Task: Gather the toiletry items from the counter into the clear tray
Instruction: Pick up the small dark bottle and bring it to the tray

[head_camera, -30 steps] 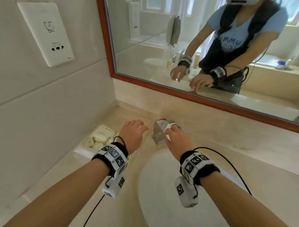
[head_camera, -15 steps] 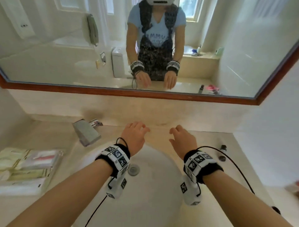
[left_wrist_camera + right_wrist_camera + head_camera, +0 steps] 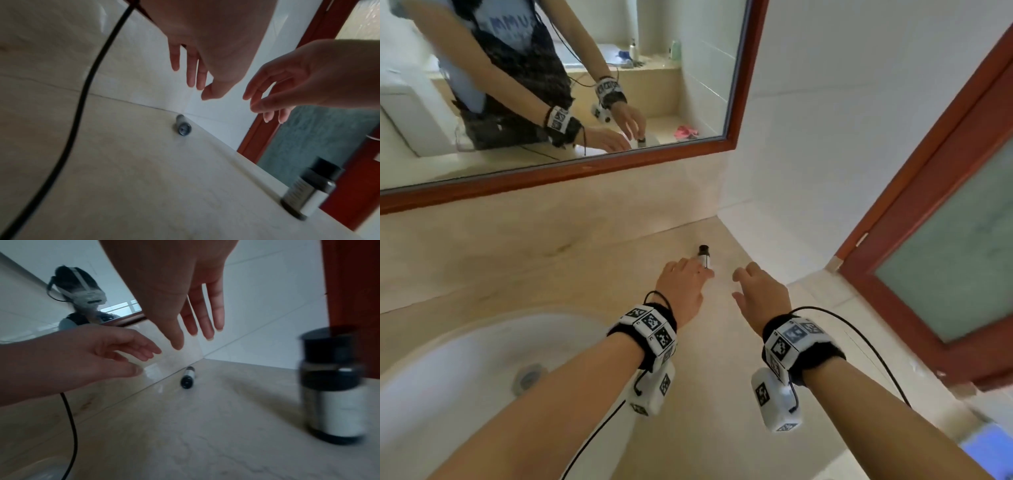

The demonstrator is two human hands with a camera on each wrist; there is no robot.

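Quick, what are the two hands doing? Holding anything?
Left hand: open, holding nothing, fingers reaching out above the counter.
Right hand: open, holding nothing, fingers spread.

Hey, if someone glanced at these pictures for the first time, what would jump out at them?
Two open hands, left hand and right hand, reach over the beige counter toward a small bottle lying on its side near the corner. Another dark-capped bottle stands upright nearer the edge.
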